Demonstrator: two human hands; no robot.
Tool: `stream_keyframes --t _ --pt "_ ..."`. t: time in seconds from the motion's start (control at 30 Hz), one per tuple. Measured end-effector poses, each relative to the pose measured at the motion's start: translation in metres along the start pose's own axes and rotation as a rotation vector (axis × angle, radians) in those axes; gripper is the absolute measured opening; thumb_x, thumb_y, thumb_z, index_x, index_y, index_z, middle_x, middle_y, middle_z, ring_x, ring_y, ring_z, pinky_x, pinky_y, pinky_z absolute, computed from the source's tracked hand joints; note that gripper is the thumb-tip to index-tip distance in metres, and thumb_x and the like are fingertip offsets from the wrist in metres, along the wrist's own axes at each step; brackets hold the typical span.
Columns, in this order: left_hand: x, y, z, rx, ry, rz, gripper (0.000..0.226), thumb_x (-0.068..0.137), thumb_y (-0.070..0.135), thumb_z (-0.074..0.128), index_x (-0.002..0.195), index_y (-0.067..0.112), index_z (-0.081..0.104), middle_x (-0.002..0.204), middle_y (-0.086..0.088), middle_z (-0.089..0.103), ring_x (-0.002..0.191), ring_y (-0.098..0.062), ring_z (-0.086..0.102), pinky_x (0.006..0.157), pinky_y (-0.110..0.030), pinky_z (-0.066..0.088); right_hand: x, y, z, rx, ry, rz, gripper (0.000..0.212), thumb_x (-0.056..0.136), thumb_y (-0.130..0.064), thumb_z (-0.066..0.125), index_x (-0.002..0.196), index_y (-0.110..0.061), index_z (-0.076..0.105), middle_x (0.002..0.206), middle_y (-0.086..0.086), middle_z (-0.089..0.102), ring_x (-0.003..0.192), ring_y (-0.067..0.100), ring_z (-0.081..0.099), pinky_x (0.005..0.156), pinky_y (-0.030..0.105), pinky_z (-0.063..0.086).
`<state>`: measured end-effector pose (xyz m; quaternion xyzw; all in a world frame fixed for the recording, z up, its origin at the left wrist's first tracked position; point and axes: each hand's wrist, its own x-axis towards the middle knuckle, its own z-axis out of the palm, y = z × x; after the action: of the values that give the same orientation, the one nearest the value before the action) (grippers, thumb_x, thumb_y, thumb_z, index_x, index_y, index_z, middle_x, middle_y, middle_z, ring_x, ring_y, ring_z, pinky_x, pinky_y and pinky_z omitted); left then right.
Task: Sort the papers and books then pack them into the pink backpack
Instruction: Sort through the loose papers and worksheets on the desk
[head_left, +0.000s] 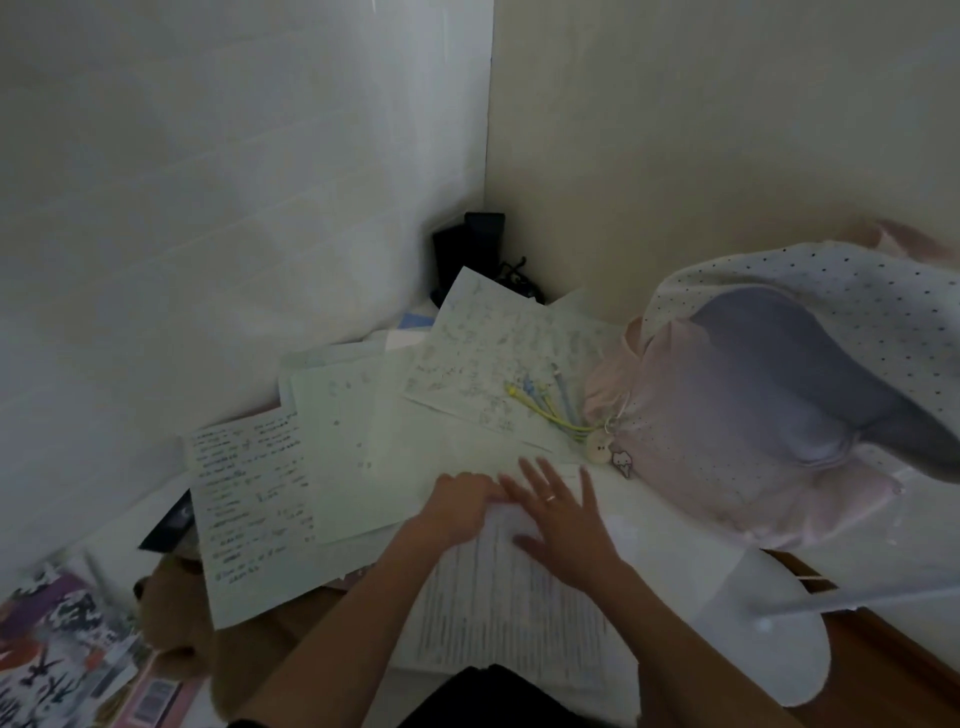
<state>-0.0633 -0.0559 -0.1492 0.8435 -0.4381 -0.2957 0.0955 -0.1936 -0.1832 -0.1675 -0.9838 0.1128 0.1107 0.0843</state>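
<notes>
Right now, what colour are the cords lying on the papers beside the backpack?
Yellow and light blue cords, clearest in the head view.

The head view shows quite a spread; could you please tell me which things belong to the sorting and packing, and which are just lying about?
Job:
loose white handwritten sheets
printed sheet under both hands
pink polka-dot fabric backpack
colourful illustrated book

Lying about:
brown plush toy
black box in the corner
pastel cords

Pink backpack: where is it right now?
In the head view the pink backpack lies on its side at the right, against the wall, just right of the scattered papers; both hands are on a printed sheet to its lower left.
</notes>
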Motion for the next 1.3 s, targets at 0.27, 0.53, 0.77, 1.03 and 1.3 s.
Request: stream_keyframes --t 0.27,0.53,0.77,1.03,1.3 --pt "0.016 -0.033 0.004 -0.304 0.095 -0.093 0.026 0.078 0.007 0.061 0.104 0.01 0.065 0.1 -0.009 0.067 0.097 -0.024 0.06 0.082 -0.023 0.041 0.007 0.003 0.028 0.063 -0.053 -0.022 0.061 0.095 -0.055 0.027 0.151 -0.032 0.014 0.158 -0.009 0.002 0.147 0.012 0.004 0.113 0.048 -0.012" --pt "0.07 -0.044 -0.051 -0.66 0.707 -0.466 0.041 0.084 0.003 0.058 0.124 0.0 0.047 0.12 -0.019 0.047 0.107 -0.03 0.05 0.092 -0.031 0.039 0.09 0.006 -0.015 0.136 0.411 0.059 0.057 0.068 -0.024 0.079 0.121 -0.013 0.062 0.114 0.008 0.066 0.101 0.027 0.065 0.084 0.037 0.052" --pt "0.115 -0.075 -0.083 -0.607 0.581 -0.681 0.087 0.081 0.027 0.071 0.144 -0.002 0.02 0.146 -0.022 0.031 0.137 -0.033 0.028 0.113 -0.038 0.019 0.167 0.017 -0.006 0.186 -0.034 0.111 0.1 0.084 -0.069 0.04 0.15 -0.016 -0.012 0.159 0.007 -0.014 0.147 0.024 -0.011 0.117 0.039 -0.01" --pt "0.117 -0.072 -0.097 -0.913 0.727 -0.593 0.018 0.078 0.017 0.072 0.071 0.006 0.058 0.068 -0.007 0.057 0.067 -0.02 0.052 0.061 -0.027 0.037 0.169 -0.003 -0.008 0.092 0.023 0.165 0.089 0.091 -0.058 0.034 0.149 -0.01 -0.013 0.16 0.012 -0.006 0.148 0.027 -0.007 0.114 0.051 -0.015" --pt "0.061 -0.04 -0.119 -1.336 0.648 -0.217 0.012 0.082 0.011 0.067 0.074 0.019 0.071 0.074 0.0 0.07 0.073 -0.017 0.065 0.063 -0.024 0.054 0.168 -0.043 -0.056 0.307 0.124 0.163 0.046 0.101 -0.01 0.029 0.147 -0.017 0.027 0.15 0.006 0.037 0.135 0.019 0.039 0.113 0.025 0.019"
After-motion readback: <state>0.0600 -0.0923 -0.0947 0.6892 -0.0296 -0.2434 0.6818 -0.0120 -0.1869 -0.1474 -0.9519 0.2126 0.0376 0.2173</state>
